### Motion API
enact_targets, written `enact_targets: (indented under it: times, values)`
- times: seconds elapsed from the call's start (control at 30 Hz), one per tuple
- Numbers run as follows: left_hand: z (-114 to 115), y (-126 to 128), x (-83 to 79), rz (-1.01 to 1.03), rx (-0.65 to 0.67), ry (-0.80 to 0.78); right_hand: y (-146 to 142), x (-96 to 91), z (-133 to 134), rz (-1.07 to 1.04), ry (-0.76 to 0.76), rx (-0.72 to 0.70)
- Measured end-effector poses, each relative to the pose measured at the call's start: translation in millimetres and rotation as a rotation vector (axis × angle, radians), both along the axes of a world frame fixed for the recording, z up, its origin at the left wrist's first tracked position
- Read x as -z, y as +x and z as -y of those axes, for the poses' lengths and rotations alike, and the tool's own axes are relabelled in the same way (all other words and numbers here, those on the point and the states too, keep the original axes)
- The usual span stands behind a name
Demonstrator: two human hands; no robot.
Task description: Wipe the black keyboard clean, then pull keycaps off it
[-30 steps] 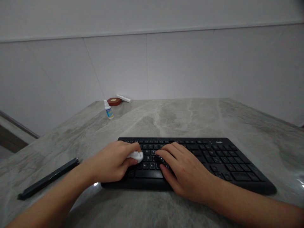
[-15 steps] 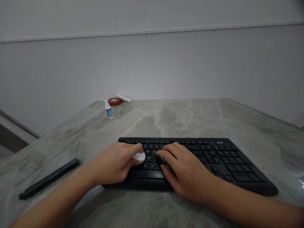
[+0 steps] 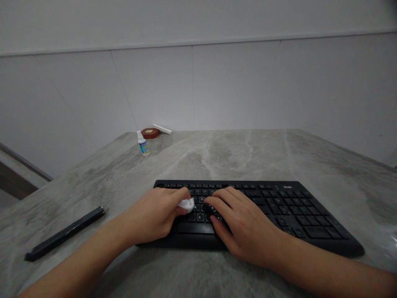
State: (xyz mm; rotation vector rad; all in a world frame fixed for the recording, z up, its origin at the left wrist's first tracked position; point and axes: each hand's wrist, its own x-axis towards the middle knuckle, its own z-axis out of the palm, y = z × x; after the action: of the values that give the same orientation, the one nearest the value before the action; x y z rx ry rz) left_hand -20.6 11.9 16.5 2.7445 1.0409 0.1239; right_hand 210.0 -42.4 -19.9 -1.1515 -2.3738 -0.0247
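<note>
A black keyboard [image 3: 316,215] lies in front of me, its keys facing up. My left hand [image 3: 158,215] is closed over its left part, pinching a crumpled white wad [image 3: 187,205], perhaps tissue or cloth, against the letter keys. My right hand [image 3: 240,219] rests over the middle of the keyboard. Its fingers are bent and apart, fingertips on the keys just right of the wad, with the thumb lower down. The keys beneath both palms are hidden.
On the grey marbled table [image 3: 235,153], a dark folded or capped stick [image 3: 65,233] lies to the left. Farther back stand a small white spray bottle [image 3: 143,145], a reddish-brown case [image 3: 149,133] and a white flat strip [image 3: 162,128] near the wall [image 3: 235,87].
My left hand has slid slightly to the right with the white wad, over neighbouring keys. My right hand has stayed nearly still.
</note>
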Motion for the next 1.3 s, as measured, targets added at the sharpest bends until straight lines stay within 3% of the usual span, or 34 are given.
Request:
enact_targets:
  times: [0.3,0.47,0.63,0.77,0.97,1.13,1.3]
  values:
    - [1.9,-0.8,-5.1,0.006,0.015,-0.027,-1.1,-0.8,-0.6,0.010,-0.008,0.003]
    - [2.7,0.1,-4.8,-0.015,-0.075,0.039,-1.6,0.0,-0.7,0.009,0.000,0.005]
    - [2.0,0.9,-5.5,0.002,-0.027,-0.015,-0.9,0.4,-0.9,0.003,-0.004,0.006]
    - [2.9,1.6,-5.5,-0.001,-0.114,0.033,-0.7,-0.8,-0.5,0.007,-0.021,0.000]
    - [3.9,4.1,-2.7,0.046,-0.043,-0.016,0.3,-1.8,0.7,0.008,-0.027,0.008]
    - [5.8,8.6,3.1,0.105,-0.060,0.049,-7.3,-3.6,0.8,-0.021,-0.017,0.004]
    - [9.3,9.1,8.7,0.177,0.014,0.066,-18.7,-1.1,-5.6,-0.153,0.036,-0.091]
